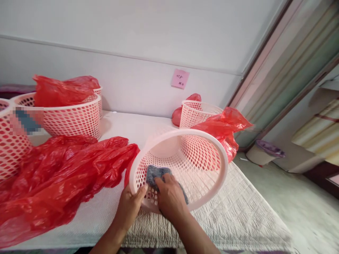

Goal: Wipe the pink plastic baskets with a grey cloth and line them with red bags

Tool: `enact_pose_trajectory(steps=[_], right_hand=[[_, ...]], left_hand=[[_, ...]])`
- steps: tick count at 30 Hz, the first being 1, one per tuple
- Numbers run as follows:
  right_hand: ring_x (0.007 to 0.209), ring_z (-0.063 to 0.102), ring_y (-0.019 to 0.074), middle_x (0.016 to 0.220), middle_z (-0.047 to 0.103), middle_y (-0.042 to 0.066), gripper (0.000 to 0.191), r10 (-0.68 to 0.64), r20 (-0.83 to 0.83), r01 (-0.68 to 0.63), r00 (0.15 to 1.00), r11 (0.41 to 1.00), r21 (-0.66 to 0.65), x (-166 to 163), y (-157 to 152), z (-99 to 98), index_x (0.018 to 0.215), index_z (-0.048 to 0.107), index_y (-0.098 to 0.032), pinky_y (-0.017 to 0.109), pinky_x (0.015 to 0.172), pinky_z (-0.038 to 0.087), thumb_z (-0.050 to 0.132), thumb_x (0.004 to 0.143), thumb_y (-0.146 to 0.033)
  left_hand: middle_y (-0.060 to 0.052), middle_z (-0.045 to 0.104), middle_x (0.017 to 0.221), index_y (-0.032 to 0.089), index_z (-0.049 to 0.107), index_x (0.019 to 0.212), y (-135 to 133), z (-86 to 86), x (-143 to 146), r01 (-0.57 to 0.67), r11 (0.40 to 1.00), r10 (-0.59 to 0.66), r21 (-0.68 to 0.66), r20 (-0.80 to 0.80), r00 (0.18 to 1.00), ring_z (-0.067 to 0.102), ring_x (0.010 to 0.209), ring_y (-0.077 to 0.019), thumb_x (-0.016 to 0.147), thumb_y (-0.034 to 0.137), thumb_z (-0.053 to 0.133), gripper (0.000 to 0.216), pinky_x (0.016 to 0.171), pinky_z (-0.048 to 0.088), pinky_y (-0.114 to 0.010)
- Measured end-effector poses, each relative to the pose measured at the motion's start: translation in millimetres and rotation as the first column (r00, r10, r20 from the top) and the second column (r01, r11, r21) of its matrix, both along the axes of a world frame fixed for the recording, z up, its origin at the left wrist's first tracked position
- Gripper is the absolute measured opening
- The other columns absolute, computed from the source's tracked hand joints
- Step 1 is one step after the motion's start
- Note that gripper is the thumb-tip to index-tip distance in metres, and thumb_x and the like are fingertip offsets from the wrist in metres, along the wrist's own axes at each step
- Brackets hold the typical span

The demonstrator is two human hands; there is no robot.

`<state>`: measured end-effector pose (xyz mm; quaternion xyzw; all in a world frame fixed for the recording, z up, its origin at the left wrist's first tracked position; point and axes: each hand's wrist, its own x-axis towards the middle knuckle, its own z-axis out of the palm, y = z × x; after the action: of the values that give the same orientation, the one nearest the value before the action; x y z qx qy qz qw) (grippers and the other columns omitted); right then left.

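Note:
A pale pink plastic basket [224, 155] with perforated walls lies tilted on the table, its mouth facing me. My left hand [132, 203] grips the basket's rim at the lower left, thumb inside and the other fingers hidden behind the wall. Inside the basket, my right hand [171, 194] presses a grey cloth [156, 173] against the lower left inner wall. Its fingers are bent over the cloth, and part of the cloth shows beyond the hand on the right.
Red plastic bags [79, 176] spread over the table's left side. More perforated baskets [71, 121] stand at the left, and another basket [193, 111] with a red bag [227, 123] stands behind. A pink note [180, 78] is on the wall. A bin [262, 153] stands on the floor.

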<state>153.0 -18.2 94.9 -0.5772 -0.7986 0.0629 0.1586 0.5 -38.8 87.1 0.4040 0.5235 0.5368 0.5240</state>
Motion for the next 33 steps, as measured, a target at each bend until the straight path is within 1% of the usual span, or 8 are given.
enact_pose_trajectory(steps=[2, 5, 8, 12, 19, 23, 26, 33], right_hand=[[0.091, 0.057, 0.0291, 0.097, 0.062, 0.014, 0.026, -0.142, 0.158, 0.146, 0.977, 0.989, -0.01, 14, 13, -6.0, 0.094, 0.065, -0.021, 0.041, 0.075, 0.045, 0.049, 0.08, -0.006], [0.094, 0.057, 0.0291, 0.1, 0.063, 0.016, 0.025, -0.262, 0.186, 0.268, 0.947, 0.963, -0.008, 24, 23, -11.7, 0.098, 0.065, -0.019, 0.039, 0.077, 0.044, 0.049, 0.081, -0.009], [0.095, 0.057, 0.0276, 0.101, 0.063, 0.014, 0.023, -0.196, 0.075, 0.199, 0.978, 0.979, -0.034, 13, 17, -14.5, 0.103, 0.063, -0.018, 0.038, 0.082, 0.044, 0.052, 0.083, -0.015], [0.095, 0.056, 0.0261, 0.103, 0.062, 0.011, 0.026, -0.066, 0.006, 0.066, 0.998, 0.997, -0.034, -5, 8, -15.3, 0.106, 0.062, -0.02, 0.037, 0.082, 0.043, 0.051, 0.082, -0.014], [0.098, 0.058, 0.0321, 0.101, 0.064, 0.018, 0.027, -0.219, 0.246, 0.246, 0.944, 0.966, -0.084, 8, 24, -10.7, 0.094, 0.069, -0.015, 0.041, 0.076, 0.043, 0.044, 0.085, -0.009], [0.096, 0.058, 0.0274, 0.1, 0.063, 0.011, 0.018, -0.053, 0.055, 0.061, 0.997, 0.987, -0.152, -1, -7, -0.4, 0.095, 0.066, -0.02, 0.039, 0.08, 0.046, 0.054, 0.082, -0.016], [0.097, 0.056, 0.0255, 0.102, 0.061, 0.008, 0.022, 0.076, -0.148, -0.098, 0.986, 0.984, -0.151, -14, -38, 4.7, 0.106, 0.064, -0.023, 0.04, 0.085, 0.047, 0.058, 0.084, -0.025], [0.122, 0.044, 0.0415, 0.138, 0.048, 0.019, 0.079, 0.128, -0.034, -0.129, 0.991, 0.991, -0.03, -24, -59, -19.7, 0.144, 0.038, -0.018, 0.063, 0.1, 0.039, 0.071, 0.074, -0.031]], left_hand=[[-0.004, 0.071, 0.083, 0.016, 0.065, 0.094, -2, -0.5, 1, -0.013, 0.999, 0.018, 0.046, -0.105, 0.994, 0.064, 0.078, -0.0198, 0.083, 0.039, 0.064, 0.026, 0.072, 0.052, -0.029], [-0.004, 0.072, 0.09, 0.018, 0.064, 0.109, -7, 0.5, 4, 0.066, 0.993, -0.048, 0.096, -0.175, 0.983, 0.065, 0.081, -0.0207, 0.087, 0.038, 0.058, 0.031, 0.076, 0.052, -0.03], [-0.007, 0.071, 0.108, 0.019, 0.06, 0.12, -10, 1.4, 4, 0.098, 0.983, -0.054, 0.155, -0.268, 0.962, 0.066, 0.095, -0.0229, 0.09, 0.041, 0.053, 0.038, 0.087, 0.05, -0.033], [-0.012, 0.072, 0.107, 0.016, 0.065, 0.112, -7, 1.4, -11, -0.004, 0.968, 0.123, 0.253, -0.457, 0.881, 0.065, 0.105, -0.0277, 0.088, 0.049, 0.053, 0.043, 0.094, 0.047, -0.038], [-0.009, 0.073, 0.097, 0.018, 0.067, 0.102, 3, 12.4, -29, 0.018, 0.907, 0.261, 0.421, -0.594, 0.761, 0.068, 0.098, -0.026, 0.091, 0.047, 0.049, 0.036, 0.088, 0.051, -0.038], [-0.017, 0.071, 0.107, 0.012, 0.066, 0.106, 5, 17.2, -30, -0.073, 0.893, 0.353, 0.445, -0.589, 0.727, 0.064, 0.107, -0.032, 0.088, 0.053, 0.049, 0.048, 0.098, 0.046, -0.048], [-0.013, 0.072, 0.101, 0.014, 0.066, 0.102, 8, 21.1, -31, -0.098, 0.897, 0.353, 0.431, -0.565, 0.746, 0.065, 0.102, -0.0302, 0.089, 0.051, 0.049, 0.043, 0.097, 0.047, -0.045], [-0.011, 0.066, 0.118, 0.016, 0.062, 0.117, 14, 31.4, -33, -0.078, 0.904, 0.301, 0.42, -0.496, 0.815, 0.06, 0.112, -0.0275, 0.091, 0.046, 0.051, 0.041, 0.104, 0.04, -0.041]])
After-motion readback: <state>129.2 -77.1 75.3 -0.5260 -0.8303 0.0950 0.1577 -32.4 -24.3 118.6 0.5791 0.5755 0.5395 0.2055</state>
